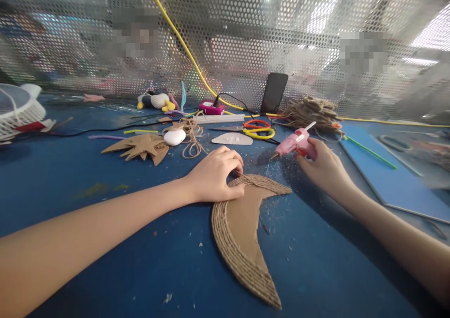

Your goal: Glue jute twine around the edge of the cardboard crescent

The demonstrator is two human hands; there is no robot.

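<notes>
A crescent-shaped piece of cardboard (244, 222) lies on the blue table, with rows of brown twine (225, 247) laid along its outer curve. My left hand (220, 175) rests at the crescent's upper edge, its fingers curled and pinching the twine. A short length of that twine shows beyond the fingertips. To the right, my right hand (325, 165) is wrapped around the handle of a pink hot glue gun (293, 142). The gun's nozzle points down and left, above the table and apart from the cardboard. A pale glue stick pokes out of its back.
Behind my hands lie scissors (260, 129), a white oval piece (232, 139), cardboard cutouts (140, 147) and a white rounded object (175, 137). A twine bundle (311, 114) and a phone (274, 93) stand near the perforated metal screen (239, 36). A blue board (393, 172) lies right; a white basket (21, 109) left.
</notes>
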